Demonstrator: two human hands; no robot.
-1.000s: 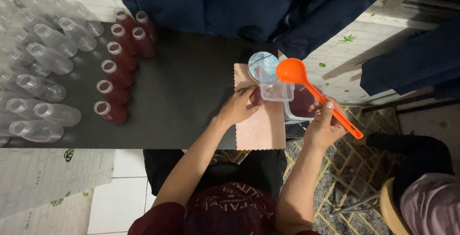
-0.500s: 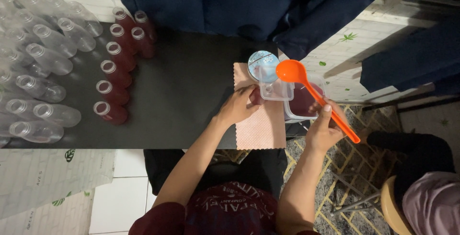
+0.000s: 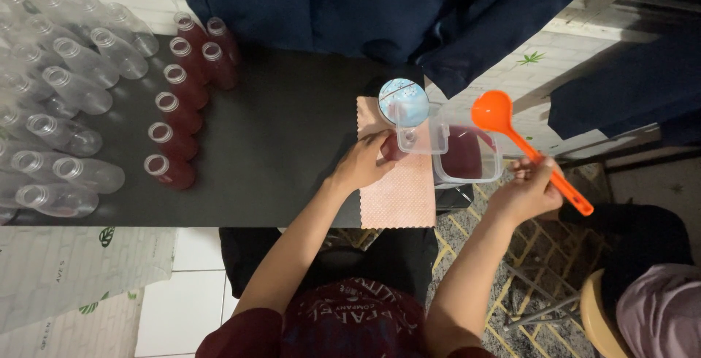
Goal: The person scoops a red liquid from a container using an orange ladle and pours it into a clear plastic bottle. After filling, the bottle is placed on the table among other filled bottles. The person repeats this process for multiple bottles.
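Observation:
My left hand [image 3: 365, 162] grips a small bottle [image 3: 392, 146] that stands on a pink cloth [image 3: 398, 190] at the right end of a black table [image 3: 277, 146]. A clear square funnel [image 3: 422, 133] sits over the bottle's mouth. My right hand [image 3: 527, 191] holds an orange ladle [image 3: 511, 135] by its handle, bowl raised to the right of the funnel and above a clear container of dark red liquid [image 3: 467, 157]. A round light-blue lid [image 3: 403, 101] lies just behind the funnel.
Several small bottles filled with red liquid [image 3: 175, 113] stand in rows on the table's left half. Several empty clear bottles [image 3: 58, 102] lie beyond them at the left edge. Dark blue cloth [image 3: 380, 7] hangs behind. Another person's shoulder [image 3: 657, 314] shows at the bottom right.
My right hand has swung the ladle to the right, away from the funnel, so its bowl now sits over the container's far side. My left hand has stayed on the bottle.

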